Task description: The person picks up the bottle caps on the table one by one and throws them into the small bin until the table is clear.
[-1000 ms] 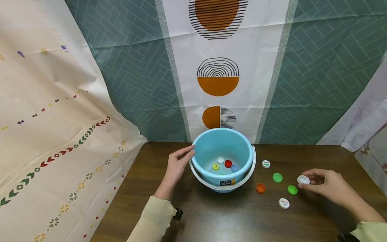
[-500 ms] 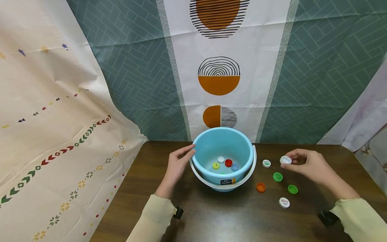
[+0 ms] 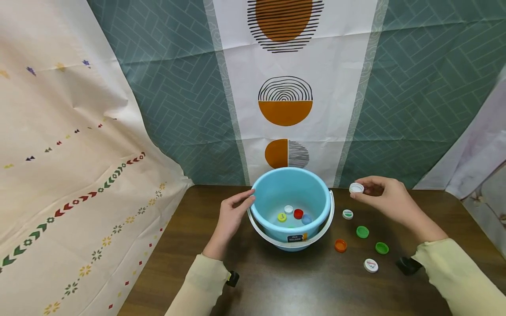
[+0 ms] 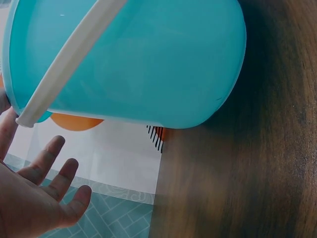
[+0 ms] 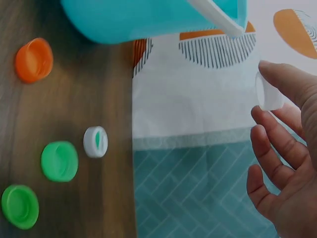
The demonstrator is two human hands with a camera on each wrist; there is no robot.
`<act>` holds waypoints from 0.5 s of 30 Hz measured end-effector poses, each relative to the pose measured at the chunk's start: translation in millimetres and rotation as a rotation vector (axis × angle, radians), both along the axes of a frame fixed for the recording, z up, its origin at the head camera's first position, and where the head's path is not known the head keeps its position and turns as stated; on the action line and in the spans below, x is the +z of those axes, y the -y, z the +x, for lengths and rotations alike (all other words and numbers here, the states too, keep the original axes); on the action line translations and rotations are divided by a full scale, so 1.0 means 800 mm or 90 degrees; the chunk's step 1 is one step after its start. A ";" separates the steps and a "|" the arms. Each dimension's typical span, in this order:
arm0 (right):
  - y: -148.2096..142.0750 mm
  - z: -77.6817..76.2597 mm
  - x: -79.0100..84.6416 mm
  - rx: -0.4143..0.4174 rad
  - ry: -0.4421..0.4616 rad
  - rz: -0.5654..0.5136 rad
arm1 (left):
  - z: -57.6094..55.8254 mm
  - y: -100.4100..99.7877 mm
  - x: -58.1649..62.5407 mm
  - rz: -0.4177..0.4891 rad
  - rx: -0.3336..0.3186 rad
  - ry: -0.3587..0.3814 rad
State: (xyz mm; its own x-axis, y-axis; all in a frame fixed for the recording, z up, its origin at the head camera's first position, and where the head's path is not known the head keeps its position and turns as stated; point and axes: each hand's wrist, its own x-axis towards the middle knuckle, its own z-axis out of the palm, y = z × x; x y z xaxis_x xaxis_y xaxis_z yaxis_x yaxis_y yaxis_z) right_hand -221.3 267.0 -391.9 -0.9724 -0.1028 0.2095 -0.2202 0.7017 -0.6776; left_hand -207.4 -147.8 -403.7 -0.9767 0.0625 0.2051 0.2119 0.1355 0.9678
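Note:
A light blue bucket with a white handle stands on the table. At its left rim my left hand pinches the edge between thumb and index finger; the other fingers spread loosely in the left wrist view. Above the table, right of the bucket, my right hand pinches a white bottle cap between thumb and fingertips. Inside the bucket lie a white cap, a red cap, a yellow cap, a blue cap and part of a green one.
On the dark wooden table, right of the bucket, lie an orange cap, two green caps, a white cap with green print and a white cap with red print. A patterned cloth hangs behind.
My right hand has lifted the white cap and carried it left and away from me, from beside the green caps toward the bucket's right side. The left hand and bucket have stayed put.

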 end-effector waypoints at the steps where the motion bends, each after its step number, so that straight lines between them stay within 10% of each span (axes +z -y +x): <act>1: 0.003 -0.002 0.002 0.002 -0.004 -0.002 | 0.000 0.000 0.000 0.000 0.001 0.001; 15: 0.046 -0.019 0.026 0.002 -0.048 -0.013 | -0.001 0.000 -0.002 0.005 0.007 0.002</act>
State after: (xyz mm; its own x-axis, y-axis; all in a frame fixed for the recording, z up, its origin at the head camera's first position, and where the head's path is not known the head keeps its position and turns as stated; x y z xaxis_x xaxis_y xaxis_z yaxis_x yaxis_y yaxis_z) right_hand -236.6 230.2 -370.7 -0.9536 -0.1008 0.2838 -0.2730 0.6872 -0.6733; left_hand -208.3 -147.7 -405.3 -0.9780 0.0495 0.2027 0.2076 0.1306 0.9695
